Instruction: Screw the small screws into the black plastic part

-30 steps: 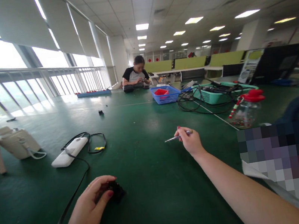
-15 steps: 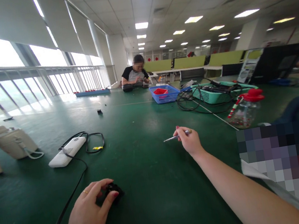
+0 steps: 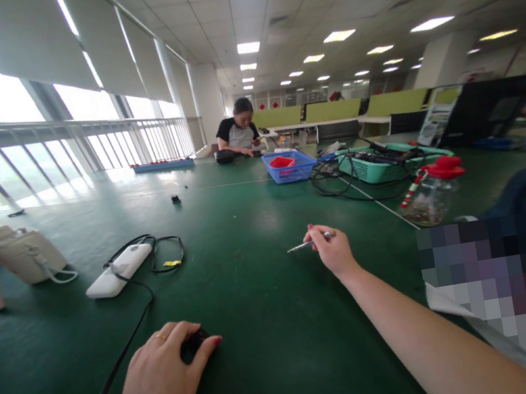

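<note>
My left hand (image 3: 165,379) cups a small black part (image 3: 189,344) on the green table (image 3: 260,304) at 7 o'clock, fingers curled over it; my right hand (image 3: 334,251) pinches a thin metal tool (image 3: 300,245) at 1 o'clock. I judge steady pinning helps.

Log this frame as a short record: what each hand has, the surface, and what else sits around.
left hand: left hand lies palm down over a small black object, fingers curled on it
right hand: right hand stretched forward, pinching a thin silver tool
surface: green table
near left: white power strip with black cable; beige device
far side: blue basket, green basket, jar with red lid
others: seated person at the far end
</note>
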Action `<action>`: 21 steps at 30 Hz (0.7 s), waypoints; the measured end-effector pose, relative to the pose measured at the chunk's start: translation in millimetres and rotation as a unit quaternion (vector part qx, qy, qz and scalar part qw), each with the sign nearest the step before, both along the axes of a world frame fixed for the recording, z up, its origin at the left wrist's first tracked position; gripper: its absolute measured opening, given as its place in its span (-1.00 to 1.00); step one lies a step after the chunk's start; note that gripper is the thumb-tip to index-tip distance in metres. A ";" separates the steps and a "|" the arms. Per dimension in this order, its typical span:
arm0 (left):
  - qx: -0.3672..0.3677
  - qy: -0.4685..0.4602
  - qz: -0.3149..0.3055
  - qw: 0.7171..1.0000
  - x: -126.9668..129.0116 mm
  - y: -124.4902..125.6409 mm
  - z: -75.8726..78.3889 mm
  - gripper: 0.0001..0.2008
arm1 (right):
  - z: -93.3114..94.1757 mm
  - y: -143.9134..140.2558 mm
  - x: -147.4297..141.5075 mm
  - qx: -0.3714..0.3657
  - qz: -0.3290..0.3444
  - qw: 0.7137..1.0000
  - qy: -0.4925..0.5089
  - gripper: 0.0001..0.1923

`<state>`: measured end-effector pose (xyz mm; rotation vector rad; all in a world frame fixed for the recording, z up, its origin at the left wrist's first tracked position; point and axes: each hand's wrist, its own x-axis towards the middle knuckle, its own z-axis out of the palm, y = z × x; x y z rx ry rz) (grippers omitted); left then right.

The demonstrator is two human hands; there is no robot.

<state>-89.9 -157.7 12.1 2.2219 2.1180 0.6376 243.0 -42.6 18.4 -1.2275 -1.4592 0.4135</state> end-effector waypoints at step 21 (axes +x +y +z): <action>0.026 0.033 -0.067 0.997 -63.2 13.6 -41.9 -0.53 | 1.1 -2.1 -1.5 -0.005 0.003 1.000 0.001 -0.54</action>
